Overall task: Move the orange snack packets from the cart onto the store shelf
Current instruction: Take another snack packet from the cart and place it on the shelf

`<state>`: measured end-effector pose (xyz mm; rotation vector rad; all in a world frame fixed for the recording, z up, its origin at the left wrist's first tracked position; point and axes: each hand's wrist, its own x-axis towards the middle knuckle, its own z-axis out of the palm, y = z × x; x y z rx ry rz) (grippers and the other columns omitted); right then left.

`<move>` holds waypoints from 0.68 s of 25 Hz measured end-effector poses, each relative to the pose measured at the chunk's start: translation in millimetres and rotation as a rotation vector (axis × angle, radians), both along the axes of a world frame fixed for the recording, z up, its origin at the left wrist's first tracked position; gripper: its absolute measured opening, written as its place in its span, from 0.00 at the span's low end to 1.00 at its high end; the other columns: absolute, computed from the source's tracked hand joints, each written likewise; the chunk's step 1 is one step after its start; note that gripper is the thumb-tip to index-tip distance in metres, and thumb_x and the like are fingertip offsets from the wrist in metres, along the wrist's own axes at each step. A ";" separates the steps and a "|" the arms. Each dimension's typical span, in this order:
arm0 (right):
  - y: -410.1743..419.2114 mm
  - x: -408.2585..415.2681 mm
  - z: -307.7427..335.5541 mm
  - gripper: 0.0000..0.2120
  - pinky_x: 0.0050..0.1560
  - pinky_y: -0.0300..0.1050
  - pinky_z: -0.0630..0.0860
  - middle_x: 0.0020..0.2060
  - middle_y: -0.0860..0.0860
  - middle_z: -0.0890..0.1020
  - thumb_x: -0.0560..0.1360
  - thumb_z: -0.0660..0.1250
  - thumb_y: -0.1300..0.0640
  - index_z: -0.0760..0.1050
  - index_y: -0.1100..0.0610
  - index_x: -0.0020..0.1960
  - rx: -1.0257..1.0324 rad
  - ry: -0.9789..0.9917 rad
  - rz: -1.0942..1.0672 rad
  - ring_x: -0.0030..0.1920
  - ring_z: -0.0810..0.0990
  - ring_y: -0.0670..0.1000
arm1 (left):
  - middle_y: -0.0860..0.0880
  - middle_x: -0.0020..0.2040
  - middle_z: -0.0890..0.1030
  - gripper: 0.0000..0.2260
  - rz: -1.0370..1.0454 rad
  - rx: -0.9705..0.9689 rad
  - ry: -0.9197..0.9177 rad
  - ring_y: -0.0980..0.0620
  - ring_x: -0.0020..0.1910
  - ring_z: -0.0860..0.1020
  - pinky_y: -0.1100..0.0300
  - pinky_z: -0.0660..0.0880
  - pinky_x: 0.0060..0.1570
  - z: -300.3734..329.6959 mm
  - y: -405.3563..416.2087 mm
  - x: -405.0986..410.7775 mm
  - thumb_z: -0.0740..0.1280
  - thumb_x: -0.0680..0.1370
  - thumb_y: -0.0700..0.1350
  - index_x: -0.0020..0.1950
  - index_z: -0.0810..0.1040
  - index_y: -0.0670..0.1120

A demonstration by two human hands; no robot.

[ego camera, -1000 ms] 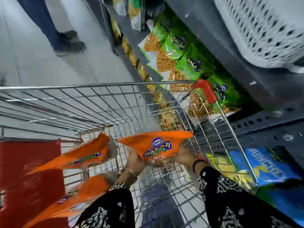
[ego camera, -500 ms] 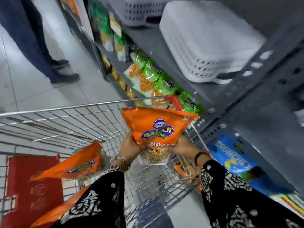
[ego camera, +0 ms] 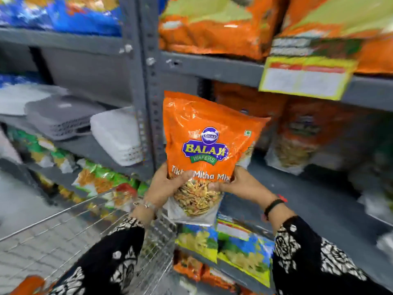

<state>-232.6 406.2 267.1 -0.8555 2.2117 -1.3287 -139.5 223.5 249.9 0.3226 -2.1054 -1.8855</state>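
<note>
You see a grey shelf [ego camera: 331,201] with orange packets [ego camera: 297,135] on it, and a wire cart [ego camera: 63,235] beside it.

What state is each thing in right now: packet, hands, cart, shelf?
Orange snack packet: upright, sealed, held in front of the shelf, not yet placed.
Left hand: gripping the packet's lower left.
Right hand: gripping its lower right.
Cart: below, another orange packet inside.
Shelf: part bare.

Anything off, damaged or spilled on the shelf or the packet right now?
Nothing stands out. The orange snack packet is upright and looks intact, held at its lower edge by the left hand and right hand in front of the shelf. No spill shows. Shelf stock behind is too blurred to judge.
</note>
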 end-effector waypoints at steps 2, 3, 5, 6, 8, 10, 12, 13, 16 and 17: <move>50.8 -9.3 13.5 0.27 0.59 0.49 0.75 0.58 0.53 0.80 0.64 0.75 0.54 0.70 0.54 0.60 -0.004 0.030 -0.133 0.56 0.78 0.50 | 0.56 0.46 0.77 0.20 -0.228 -0.079 -0.002 0.71 0.39 0.78 0.78 0.73 0.35 10.8 38.1 -29.0 0.71 0.67 0.33 0.46 0.70 0.55; 73.9 -14.0 17.0 0.26 0.60 0.50 0.74 0.58 0.53 0.80 0.64 0.75 0.54 0.71 0.54 0.59 0.003 0.040 -0.187 0.56 0.78 0.51 | 0.58 0.47 0.76 0.23 -0.334 -0.109 -0.019 0.73 0.40 0.77 0.79 0.73 0.36 14.2 54.5 -43.1 0.71 0.66 0.31 0.48 0.68 0.56; 120.5 -23.9 19.9 0.20 0.60 0.51 0.75 0.55 0.52 0.80 0.63 0.75 0.54 0.73 0.49 0.52 -0.007 0.047 -0.307 0.55 0.79 0.51 | 0.58 0.51 0.76 0.26 -0.499 -0.176 -0.041 0.71 0.45 0.77 0.77 0.73 0.42 18.0 91.9 -75.0 0.73 0.65 0.32 0.52 0.67 0.56; 141.3 -29.0 19.6 0.17 0.57 0.48 0.76 0.52 0.49 0.81 0.62 0.76 0.54 0.74 0.47 0.48 -0.021 0.047 -0.367 0.53 0.79 0.49 | 0.55 0.54 0.77 0.27 -0.530 -0.201 -0.052 0.67 0.48 0.78 0.73 0.74 0.47 17.3 111.5 -91.4 0.74 0.65 0.35 0.55 0.67 0.54; 172.4 -41.3 17.5 0.16 0.48 0.36 0.78 0.45 0.42 0.82 0.60 0.77 0.52 0.74 0.44 0.42 -0.048 0.066 -0.481 0.46 0.80 0.39 | 0.47 0.60 0.76 0.31 -0.495 -0.235 -0.078 0.54 0.56 0.76 0.58 0.72 0.58 15.9 145.4 -122.1 0.76 0.63 0.37 0.61 0.66 0.48; 196.2 -58.2 14.3 0.16 0.45 0.35 0.77 0.43 0.43 0.82 0.58 0.77 0.51 0.75 0.46 0.42 -0.074 0.092 -0.586 0.44 0.81 0.39 | 0.43 0.61 0.76 0.32 -0.467 -0.234 -0.061 0.48 0.58 0.74 0.56 0.70 0.59 14.3 176.3 -154.0 0.76 0.62 0.36 0.62 0.65 0.43; 211.8 -78.6 9.8 0.16 0.50 0.45 0.77 0.44 0.49 0.83 0.58 0.77 0.54 0.75 0.50 0.44 -0.093 0.095 -0.666 0.47 0.82 0.48 | 0.42 0.58 0.77 0.30 -0.445 -0.255 -0.062 0.47 0.56 0.75 0.60 0.70 0.53 13.2 199.3 -182.8 0.76 0.62 0.35 0.60 0.67 0.41; 217.0 -87.0 7.2 0.17 0.53 0.49 0.77 0.46 0.52 0.82 0.60 0.76 0.56 0.74 0.51 0.46 -0.096 0.101 -0.696 0.49 0.81 0.52 | 0.44 0.57 0.77 0.29 -0.441 -0.272 -0.079 0.48 0.55 0.75 0.61 0.70 0.51 11.6 207.9 -194.2 0.76 0.62 0.36 0.59 0.68 0.41; 231.6 -112.2 -6.5 0.18 0.59 0.56 0.74 0.52 0.58 0.80 0.64 0.74 0.64 0.72 0.52 0.50 -0.096 0.112 -0.720 0.53 0.79 0.56 | 0.42 0.60 0.76 0.31 -0.457 -0.292 -0.115 0.45 0.59 0.75 0.56 0.71 0.57 -2.9 227.8 -223.9 0.76 0.62 0.38 0.62 0.67 0.41; 235.9 -117.9 -14.6 0.17 0.59 0.56 0.74 0.53 0.58 0.80 0.65 0.73 0.64 0.72 0.52 0.50 -0.075 0.095 -0.716 0.54 0.79 0.57 | 0.41 0.62 0.76 0.30 -0.461 -0.305 -0.127 0.44 0.60 0.74 0.55 0.71 0.59 -10.2 232.8 -228.6 0.76 0.63 0.39 0.62 0.68 0.40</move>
